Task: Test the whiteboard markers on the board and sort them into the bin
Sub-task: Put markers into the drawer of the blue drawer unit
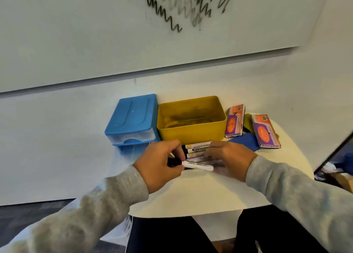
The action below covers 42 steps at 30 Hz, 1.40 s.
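A person sat at a small round tabletop (200, 193) below a whiteboard (95, 33) that carried black zigzag scribbles (164, 12).

The left hand (160, 163) pinched one whiteboard marker (193, 165) by its black cap end, the white barrel pointing to the person's right, just above the tabletop. The right hand (229, 157) lay with fingers curled over a small pile of markers (198, 147) resting on the tabletop just in front of the yellow bin (191, 130). Whether those fingers actually gripped a marker could not be told.

Risks, as a judgement: the lifted marker was held only at the cap, so the cap might have pulled off and let the barrel drop. The loose round markers could have rolled toward the tabletop's near edge when the right hand moved. A tested marker could also have been mixed back into the untested pile.

Counted: one marker in hand; about four visible in the pile, others possibly hidden beneath the hands. One open yellow bin, its contents blurred. One blue drawer box (133, 119) touching the bin's left side. Two packaged erasers (265, 130) to the bin's right, with a blue cloth (246, 141) beside them.
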Available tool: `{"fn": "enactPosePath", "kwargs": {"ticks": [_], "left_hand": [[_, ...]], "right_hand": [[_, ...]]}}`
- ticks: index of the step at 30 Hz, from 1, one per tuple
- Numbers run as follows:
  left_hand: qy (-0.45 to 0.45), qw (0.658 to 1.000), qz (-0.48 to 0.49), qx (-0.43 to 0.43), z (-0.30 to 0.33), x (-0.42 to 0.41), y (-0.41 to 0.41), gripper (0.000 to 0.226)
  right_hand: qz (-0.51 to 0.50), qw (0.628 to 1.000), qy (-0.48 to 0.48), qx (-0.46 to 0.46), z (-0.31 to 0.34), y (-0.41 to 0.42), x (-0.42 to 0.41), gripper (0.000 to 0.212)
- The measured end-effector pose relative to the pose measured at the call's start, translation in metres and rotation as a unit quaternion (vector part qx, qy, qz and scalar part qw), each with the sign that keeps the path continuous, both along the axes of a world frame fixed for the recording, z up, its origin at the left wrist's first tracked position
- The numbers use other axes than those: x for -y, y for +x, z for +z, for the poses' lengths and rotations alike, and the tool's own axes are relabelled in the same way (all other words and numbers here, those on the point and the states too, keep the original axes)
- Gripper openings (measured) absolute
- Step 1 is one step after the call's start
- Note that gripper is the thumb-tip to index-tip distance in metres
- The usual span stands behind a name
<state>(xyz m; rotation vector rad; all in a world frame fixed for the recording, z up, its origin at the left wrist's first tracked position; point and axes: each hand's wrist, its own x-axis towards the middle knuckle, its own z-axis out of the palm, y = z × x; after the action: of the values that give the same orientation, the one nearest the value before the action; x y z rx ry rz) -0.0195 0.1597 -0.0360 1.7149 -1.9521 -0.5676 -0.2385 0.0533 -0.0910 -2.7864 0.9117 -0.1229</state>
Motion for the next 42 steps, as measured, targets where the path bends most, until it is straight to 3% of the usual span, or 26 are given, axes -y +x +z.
{"fn": "enactPosePath", "kwargs": {"ticks": [6, 10, 13, 16, 21, 29, 32, 37, 42], "left_hand": [[0.016, 0.999, -0.036, 0.032, -0.027, 0.015, -0.022, 0.026], [-0.026, 0.977, -0.054, 0.205, -0.042, 0.024, -0.03, 0.014], [-0.075, 0.941, -0.075, 0.321, -0.048, 0.03, -0.037, 0.022], [-0.088, 0.915, -0.088, 0.385, -0.059, 0.038, -0.043, 0.039], [-0.099, 0.894, -0.091, 0.426, -0.059, 0.044, -0.05, 0.04], [-0.056, 0.891, -0.093, 0.44, -0.054, 0.044, -0.044, 0.036], [-0.05, 0.92, -0.093, 0.378, -0.033, 0.039, -0.034, 0.037], [-0.049, 0.962, -0.099, 0.25, 0.012, 0.027, 0.015, 0.017], [-0.013, 0.977, 0.002, 0.212, 0.018, 0.015, 0.069, 0.009]], "right_hand": [[-0.041, 0.999, -0.007, 0.029, 0.016, -0.026, 0.015, 0.028], [-0.071, 0.997, -0.017, 0.032, 0.019, -0.034, 0.02, 0.029], [-0.074, 0.997, -0.011, 0.036, 0.017, -0.035, 0.023, 0.031], [-0.069, 0.997, -0.007, 0.043, 0.015, -0.034, 0.024, 0.029], [-0.06, 0.997, 0.005, 0.048, 0.013, -0.03, 0.023, 0.028], [-0.05, 0.996, 0.009, 0.068, 0.016, -0.019, 0.023, 0.023], [-0.038, 0.996, 0.021, 0.078, 0.021, -0.012, 0.022, 0.022], [-0.017, 0.993, 0.011, 0.118, 0.03, 0.002, 0.028, 0.025], [0.03, 0.99, 0.002, 0.136, 0.026, 0.021, 0.027, 0.026]]}}
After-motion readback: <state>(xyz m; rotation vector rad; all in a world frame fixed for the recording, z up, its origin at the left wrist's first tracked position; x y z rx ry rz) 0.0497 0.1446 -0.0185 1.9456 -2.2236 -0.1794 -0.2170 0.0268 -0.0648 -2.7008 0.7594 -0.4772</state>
